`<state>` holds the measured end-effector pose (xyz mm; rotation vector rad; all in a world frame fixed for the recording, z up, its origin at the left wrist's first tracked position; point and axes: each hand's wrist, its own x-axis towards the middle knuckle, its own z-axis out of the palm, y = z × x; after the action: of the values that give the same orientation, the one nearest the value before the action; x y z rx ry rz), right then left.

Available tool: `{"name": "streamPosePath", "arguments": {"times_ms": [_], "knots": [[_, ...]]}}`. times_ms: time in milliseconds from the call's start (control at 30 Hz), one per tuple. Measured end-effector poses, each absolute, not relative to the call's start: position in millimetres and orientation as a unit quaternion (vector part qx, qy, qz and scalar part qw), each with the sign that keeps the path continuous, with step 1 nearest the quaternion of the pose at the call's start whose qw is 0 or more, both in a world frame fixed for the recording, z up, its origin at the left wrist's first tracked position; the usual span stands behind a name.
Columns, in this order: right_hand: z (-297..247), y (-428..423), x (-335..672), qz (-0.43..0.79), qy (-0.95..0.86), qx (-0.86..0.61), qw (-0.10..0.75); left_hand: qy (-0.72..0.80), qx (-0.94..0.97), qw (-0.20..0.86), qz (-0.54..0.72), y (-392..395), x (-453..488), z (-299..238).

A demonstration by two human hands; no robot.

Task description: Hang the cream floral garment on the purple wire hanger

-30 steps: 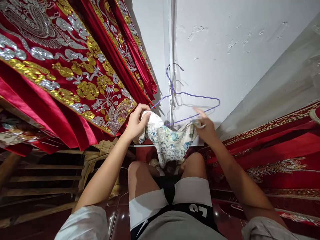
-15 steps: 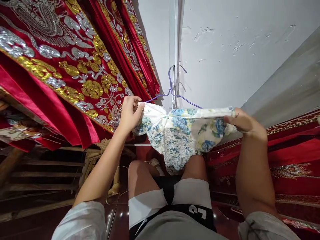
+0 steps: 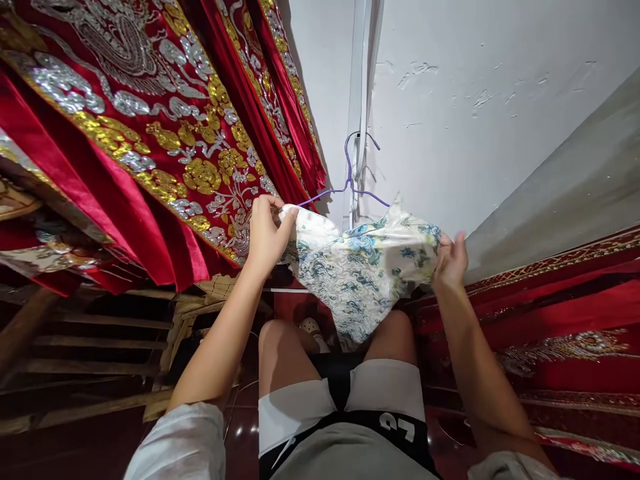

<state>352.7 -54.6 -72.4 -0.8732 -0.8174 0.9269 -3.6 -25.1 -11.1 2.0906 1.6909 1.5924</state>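
A white blouse with blue and green flowers [image 3: 355,287] is stretched between my two hands above my knees. A purple wire hanger [image 3: 349,183] rises out of its neckline, with the hook at the top beside a white pipe on the wall. My left hand [image 3: 270,230] pinches the blouse and hanger end at the left shoulder. At the other side, my right hand [image 3: 450,260] grips the edge of the right sleeve, thumb up. The cloth peaks at the right shoulder, where the hanger's right end is hidden under it.
Red cloth with gold and silver embroidery [image 3: 200,153] hangs at the left. A bamboo chair [image 3: 100,327] stands below it. More red embroidered cloth [image 3: 575,313] lies at the right. Ahead is a white wall [image 3: 450,120] with peeling paint and a vertical pipe [image 3: 363,80].
My right hand has moved inward and slightly down, from the straight, stretched shoulder edge to the sleeve. The right shoulder cloth now peaks upward. My left hand keeps its hold.
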Motion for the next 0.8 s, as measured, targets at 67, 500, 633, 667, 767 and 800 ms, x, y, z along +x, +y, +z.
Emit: {"name": "streamPosePath", "arguments": {"times_ms": [67, 500, 633, 667, 767, 800], "knots": [[-62, -56, 358, 0.387, -0.386, -0.409, 0.730, 0.534, 0.679, 0.013, 0.503, -24, 1, -8], [-19, -104, 283, 0.537, -0.707, -0.196, 0.417, 0.452, 0.544, 0.088, 0.701, -3, 7, -34], [-46, -105, 280, 0.364, -0.700, -0.382, 0.482, 0.391, 0.422, 0.298, 0.762, -18, 47, -38], [-52, -102, 283, 0.316, -0.689, -0.432, 0.489, 0.367, 0.401, 0.398, 0.739, -23, 61, -34], [-72, -96, 299, 0.334, -0.663, -0.486, 0.460, 0.306, 0.382, 0.629, 0.603, -40, 97, -20], [-78, -97, 306, 0.384, -0.643, -0.484, 0.453, 0.295, 0.385, 0.668, 0.564, -45, 105, -16]]}}
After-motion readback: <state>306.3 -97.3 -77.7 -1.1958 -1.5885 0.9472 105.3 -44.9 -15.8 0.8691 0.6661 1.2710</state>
